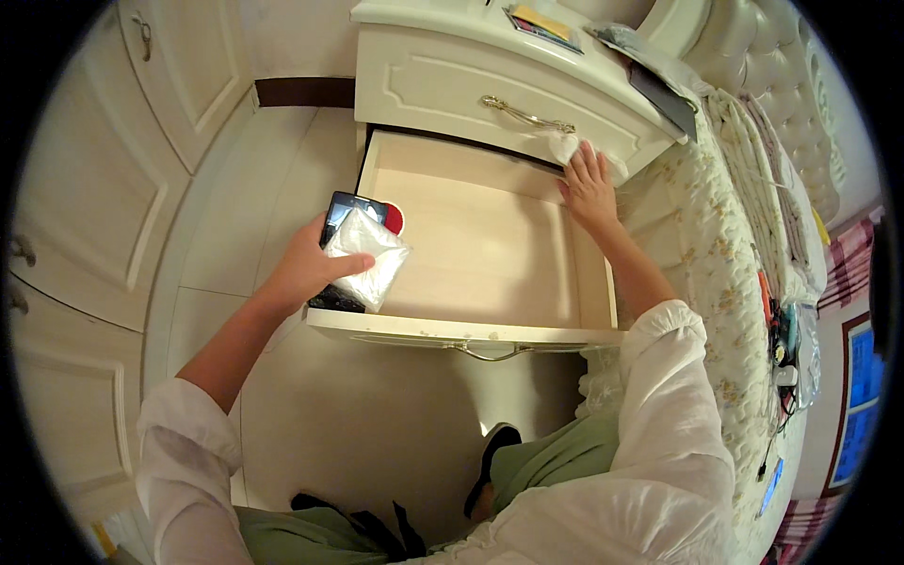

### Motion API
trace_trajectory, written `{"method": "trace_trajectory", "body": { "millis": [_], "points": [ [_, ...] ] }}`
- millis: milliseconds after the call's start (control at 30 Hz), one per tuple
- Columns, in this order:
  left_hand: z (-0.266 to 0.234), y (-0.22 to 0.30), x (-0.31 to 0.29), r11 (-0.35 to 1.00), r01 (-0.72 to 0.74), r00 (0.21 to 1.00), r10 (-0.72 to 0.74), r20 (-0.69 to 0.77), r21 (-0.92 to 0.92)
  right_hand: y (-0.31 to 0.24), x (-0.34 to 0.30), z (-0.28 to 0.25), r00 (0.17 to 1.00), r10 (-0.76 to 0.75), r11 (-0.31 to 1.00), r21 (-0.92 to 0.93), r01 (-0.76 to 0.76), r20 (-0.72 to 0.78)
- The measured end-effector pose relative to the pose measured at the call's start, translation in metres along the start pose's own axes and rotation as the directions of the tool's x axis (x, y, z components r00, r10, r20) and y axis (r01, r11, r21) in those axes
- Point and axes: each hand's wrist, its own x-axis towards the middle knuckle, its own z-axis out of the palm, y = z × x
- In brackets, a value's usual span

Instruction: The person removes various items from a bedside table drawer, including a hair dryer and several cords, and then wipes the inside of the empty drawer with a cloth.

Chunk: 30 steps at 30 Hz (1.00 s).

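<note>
My left hand [311,264] is closed around a stack at the left side of the open drawer [471,235]. In it are a white plastic-wrapped packet [365,254], a dark phone-like rectangle [344,212] and something black and crinkled [336,299] underneath. A red disc with a white rim [395,218] shows beside the packet; whether it belongs to the stack I cannot tell. With fingers fairly straight, my right hand [591,188] presses a crumpled white cloth [562,146] against the upper drawer's front [433,89], below its metal handle [527,115]. The palm is hidden.
The pale cabinet's top [452,21] carries papers [544,28] and a grey folder [662,99]. A bed with a floral cover [687,235] flanks it on the right, with cables [777,348] on it. Wardrobe doors [94,179] line the left. My legs are below the drawer.
</note>
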Motion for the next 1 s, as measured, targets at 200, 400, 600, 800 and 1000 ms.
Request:
{"method": "trace_trajectory", "body": {
  "millis": [200,400,600,800,1000],
  "points": [
    [0.002,0.004,-0.002,0.999,-0.008,1.0,0.007,-0.031,-0.039,0.028,-0.03,0.006,0.977,0.202,0.96,0.21,-0.185,-0.066],
    [0.002,0.001,-0.003,0.998,-0.008,0.999,0.011,-0.051,0.061,-0.004,0.042,-0.039,0.939,0.177,0.937,0.344,-0.068,-0.296],
    [0.001,0.007,-0.004,0.993,-0.013,0.998,0.021,-0.065,0.117,-0.1,0.134,-0.064,0.955,-0.014,0.951,0.29,0.104,-0.297],
    [-0.003,-0.008,-0.002,0.958,0.038,0.997,-0.053,-0.047,-0.284,-0.154,0.198,-0.073,0.834,-0.17,0.938,0.174,0.301,-0.525],
    [-0.048,-0.026,-0.005,0.759,0.073,0.982,-0.17,-0.088,-0.647,-0.174,0.184,-0.053,0.855,-0.108,0.619,0.639,0.457,-0.507]
  ]
}}
